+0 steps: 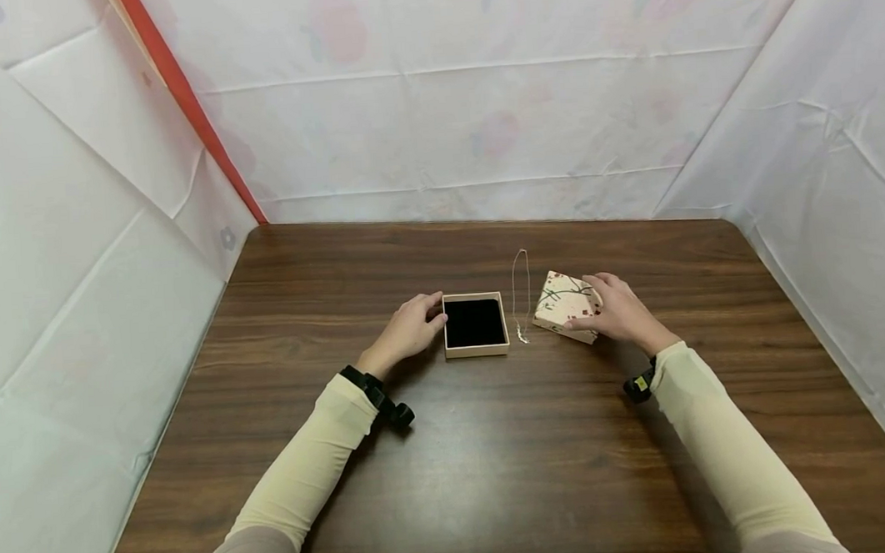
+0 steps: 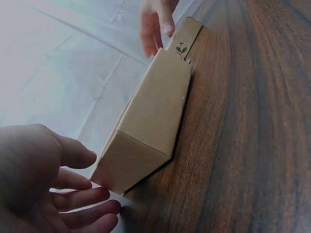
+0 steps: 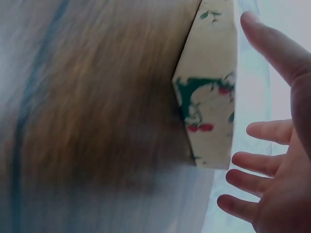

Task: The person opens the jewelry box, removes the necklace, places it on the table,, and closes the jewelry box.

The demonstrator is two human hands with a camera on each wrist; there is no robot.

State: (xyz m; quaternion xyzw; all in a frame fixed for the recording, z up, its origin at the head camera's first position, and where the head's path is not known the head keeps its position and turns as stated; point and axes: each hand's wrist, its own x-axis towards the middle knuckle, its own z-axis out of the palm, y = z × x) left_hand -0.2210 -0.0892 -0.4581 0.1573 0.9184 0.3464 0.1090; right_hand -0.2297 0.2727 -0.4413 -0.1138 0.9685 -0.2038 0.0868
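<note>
A square cream box base [image 1: 477,351] lined with a black pad [image 1: 474,322] sits on the wooden table. At its left side is my left hand [image 1: 409,328], fingers relaxed; in the left wrist view the fingertips [image 2: 99,193] reach the corner of the box base [image 2: 146,114], and contact is hard to tell. A thin necklace [image 1: 514,294] with a small pendant lies right of the base. Further right rests the floral-printed lid [image 1: 564,303], slightly turned. My right hand [image 1: 619,309] is spread over the lid's right part; in the right wrist view its fingers appear straight beside the lid [image 3: 209,104].
Dark wooden tabletop [image 1: 468,476] extends around the things. White printed sheets [image 1: 434,118] hang behind and at both sides, with a red strip [image 1: 193,110] at the back left. Black wrist cameras sit on both wrists.
</note>
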